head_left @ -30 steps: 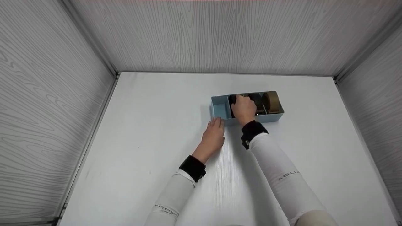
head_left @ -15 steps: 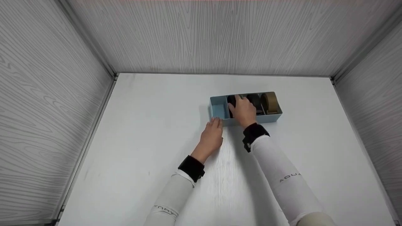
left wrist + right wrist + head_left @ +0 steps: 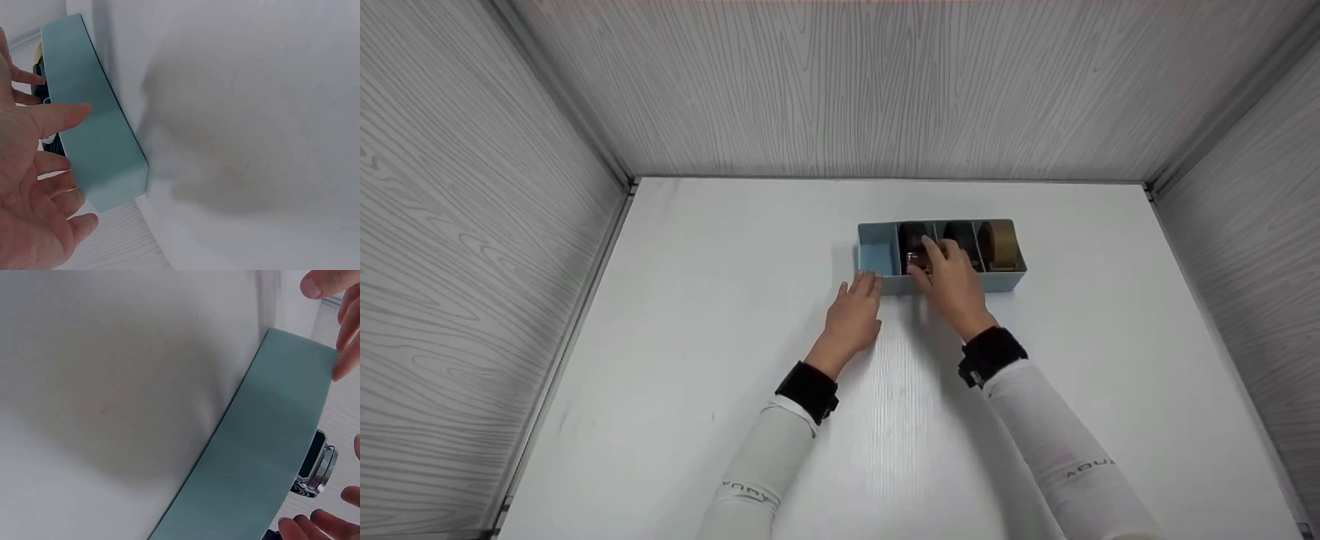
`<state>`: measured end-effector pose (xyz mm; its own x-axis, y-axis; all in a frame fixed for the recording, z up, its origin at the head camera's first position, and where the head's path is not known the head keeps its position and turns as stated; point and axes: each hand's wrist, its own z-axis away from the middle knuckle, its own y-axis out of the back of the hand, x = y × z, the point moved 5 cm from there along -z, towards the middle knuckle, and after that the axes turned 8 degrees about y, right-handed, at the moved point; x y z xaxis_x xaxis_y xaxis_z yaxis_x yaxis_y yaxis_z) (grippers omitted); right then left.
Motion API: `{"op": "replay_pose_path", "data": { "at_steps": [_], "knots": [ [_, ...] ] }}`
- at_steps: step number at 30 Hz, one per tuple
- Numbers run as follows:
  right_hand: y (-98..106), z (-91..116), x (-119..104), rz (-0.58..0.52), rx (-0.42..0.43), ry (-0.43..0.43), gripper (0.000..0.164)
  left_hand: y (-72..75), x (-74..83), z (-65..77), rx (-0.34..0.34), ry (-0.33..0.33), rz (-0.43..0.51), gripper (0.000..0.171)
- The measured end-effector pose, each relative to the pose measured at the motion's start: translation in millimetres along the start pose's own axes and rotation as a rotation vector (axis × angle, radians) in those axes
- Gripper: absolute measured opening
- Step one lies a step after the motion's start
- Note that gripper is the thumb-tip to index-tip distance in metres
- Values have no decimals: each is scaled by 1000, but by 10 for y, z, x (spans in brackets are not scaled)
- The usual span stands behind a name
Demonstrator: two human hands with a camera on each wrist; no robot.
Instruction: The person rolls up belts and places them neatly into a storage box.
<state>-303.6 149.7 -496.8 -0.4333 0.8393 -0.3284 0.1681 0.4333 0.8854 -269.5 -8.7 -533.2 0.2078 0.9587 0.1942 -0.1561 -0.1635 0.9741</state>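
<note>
A light blue box [image 3: 997,283] with compartments stands toward the back of the table. Its leftmost compartment holds nothing. A rolled black belt [image 3: 913,234] sits in the second one, its shiny buckle [image 3: 916,260] facing front. My right hand [image 3: 958,294] hovers over that compartment's front edge, fingers loosely spread and partly covering the belt; contact is unclear. With extended fingertips, my left hand [image 3: 851,319] touches the box's front left corner. The right wrist view shows the silver buckle [image 3: 323,468] rising above the box rim.
Another rolled black belt [image 3: 958,232] fills the third compartment, and a rolled brown belt [image 3: 1002,244] the rightmost. Grey wood-grain panels [image 3: 840,90] wall the white table [image 3: 720,300] at the back and sides.
My right hand has drawn back toward the front and loosened, uncovering the black belt and its buckle. The box has turned slightly, its left end swinging backward, with my left hand still at it.
</note>
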Motion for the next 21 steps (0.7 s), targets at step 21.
{"op": "replay_pose_path", "data": {
  "at_steps": [21],
  "knots": [
    [405, 700, 336, 164, -216, 153, 60, 115, -538, 226, 24, 67, 147, 68]
  ]
}}
